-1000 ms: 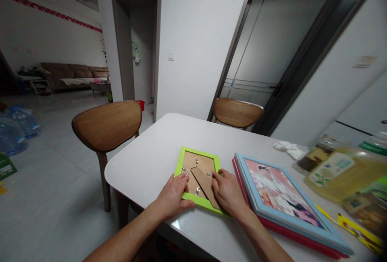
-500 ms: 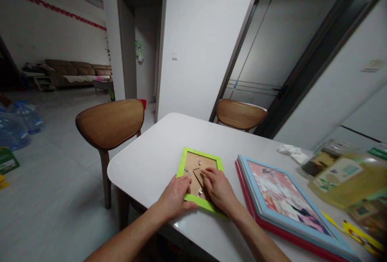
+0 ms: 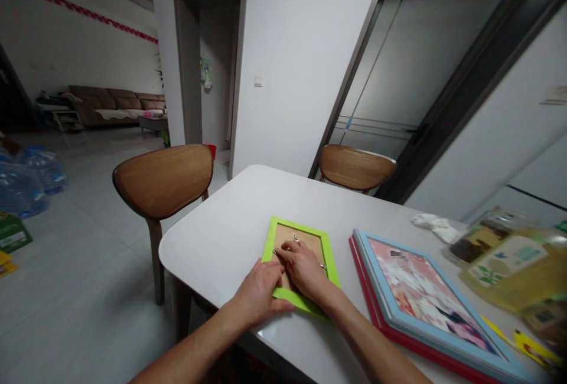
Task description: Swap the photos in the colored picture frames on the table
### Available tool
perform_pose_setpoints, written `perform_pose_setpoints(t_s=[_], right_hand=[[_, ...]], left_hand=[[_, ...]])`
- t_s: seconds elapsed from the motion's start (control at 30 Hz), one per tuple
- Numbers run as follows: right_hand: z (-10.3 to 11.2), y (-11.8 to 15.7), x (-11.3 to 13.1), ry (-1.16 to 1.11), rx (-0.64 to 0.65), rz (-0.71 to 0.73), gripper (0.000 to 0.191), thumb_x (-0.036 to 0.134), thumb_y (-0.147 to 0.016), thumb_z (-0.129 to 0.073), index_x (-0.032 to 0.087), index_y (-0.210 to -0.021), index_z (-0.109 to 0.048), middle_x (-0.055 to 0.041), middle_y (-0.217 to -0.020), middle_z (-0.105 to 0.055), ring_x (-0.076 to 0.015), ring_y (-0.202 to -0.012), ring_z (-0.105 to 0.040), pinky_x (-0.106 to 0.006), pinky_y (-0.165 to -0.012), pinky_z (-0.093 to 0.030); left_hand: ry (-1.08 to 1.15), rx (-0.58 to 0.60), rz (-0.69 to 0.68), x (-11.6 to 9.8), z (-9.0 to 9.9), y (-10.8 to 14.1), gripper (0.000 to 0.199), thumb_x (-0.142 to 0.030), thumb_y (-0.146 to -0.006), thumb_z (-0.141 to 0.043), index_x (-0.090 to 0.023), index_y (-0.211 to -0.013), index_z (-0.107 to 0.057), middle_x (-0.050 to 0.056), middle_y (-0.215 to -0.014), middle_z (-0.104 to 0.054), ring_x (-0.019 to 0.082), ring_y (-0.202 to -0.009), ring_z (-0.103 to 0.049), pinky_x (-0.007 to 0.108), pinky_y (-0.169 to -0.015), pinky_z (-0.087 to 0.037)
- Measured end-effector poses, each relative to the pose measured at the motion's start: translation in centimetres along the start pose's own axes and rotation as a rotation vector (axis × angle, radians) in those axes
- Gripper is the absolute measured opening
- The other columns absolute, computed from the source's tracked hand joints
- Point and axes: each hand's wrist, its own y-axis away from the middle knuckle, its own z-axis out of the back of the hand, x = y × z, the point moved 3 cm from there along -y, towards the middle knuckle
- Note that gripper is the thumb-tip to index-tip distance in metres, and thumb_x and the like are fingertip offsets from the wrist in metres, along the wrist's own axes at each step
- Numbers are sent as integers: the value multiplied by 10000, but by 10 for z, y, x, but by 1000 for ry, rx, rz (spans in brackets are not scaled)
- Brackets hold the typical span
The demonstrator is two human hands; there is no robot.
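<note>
A green picture frame (image 3: 329, 254) lies back side up near the front edge of the white table, its brown backing board (image 3: 312, 245) showing. Small metal clips sit at the board's edges; one (image 3: 296, 238) is at the top and another (image 3: 323, 266) at the right. My left hand (image 3: 261, 289) holds the frame's lower left side, thumb on the bottom rail. Over the board reaches my right hand (image 3: 301, 266), its fingers bent together at the left edge beside a clip. What its fingertips pinch, if anything, is too small to make out.
Right of the green frame, a blue frame (image 3: 376, 280) with a picture lies on a red one (image 3: 370, 307). Beyond are a white cloth (image 3: 436, 227), a jar (image 3: 485, 233) and a yellow liquid bottle (image 3: 509, 266). Two wooden chairs (image 3: 166, 180) (image 3: 357, 166) stand at the table.
My right hand has moved left across the board, from its middle to the left edge. The clip on the right is now uncovered. My left hand stays on the frame.
</note>
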Motion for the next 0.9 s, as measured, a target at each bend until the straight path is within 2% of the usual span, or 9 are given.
perform_pose_setpoints(t_s=[0.13,0.2,0.3,0.43,0.7,0.9], right_hand=[[8,-2,-28,-45,-132,-190,317,209,-780,-364,154,-998,-589,-78,-985,-599,-156,-892,-517,-274,-787,-373],[12,-6,-42,-27,-155,-264,338,206,-773,-353,129,-1006,-586,-100,-974,-609,-170,-861,-542,-292,-769,-384],[11,-16,-53,-29,-109,-281,284,249,-750,-408,181,-895,-642,-58,-865,-654,-160,-772,-574,-262,-711,-398],[0,-33,-54,-26,-55,-302,236,307,-733,-450,225,-763,-669,-21,-776,-672,-145,-716,-584,-229,-646,-389],[-11,-60,-76,37,-27,-605,251,384,-678,-478,211,-727,-655,-73,-749,-665,-178,-674,-588,-253,-526,-381],[-12,-66,-75,47,-22,-714,230,337,-649,-479,202,-737,-644,-103,-790,-656,-220,-701,-596,-283,-505,-394]], left_hand=[[-5,-26,-19,2,-1,1,372,-353,-531,-736,-174,-763,-506,42,-933,-574,205,-885,-511,332,-865,-333],[-3,-33,-28,2,-2,1,372,-349,-526,-740,-173,-752,-503,46,-949,-574,204,-891,-511,326,-857,-342],[-1,-31,-19,3,-3,1,363,-352,-529,-738,-172,-738,-503,51,-960,-574,209,-916,-505,337,-878,-328],[-1,-28,-7,2,-2,0,379,-350,-521,-741,-175,-759,-504,36,-926,-575,204,-900,-514,347,-891,-320],[3,-20,-5,-2,2,1,372,-338,-523,-742,-168,-755,-507,42,-940,-572,207,-905,-510,341,-896,-323],[-40,-6,29,-5,2,1,433,-361,-514,-739,-158,-822,-511,65,-985,-566,225,-934,-500,362,-910,-315]])
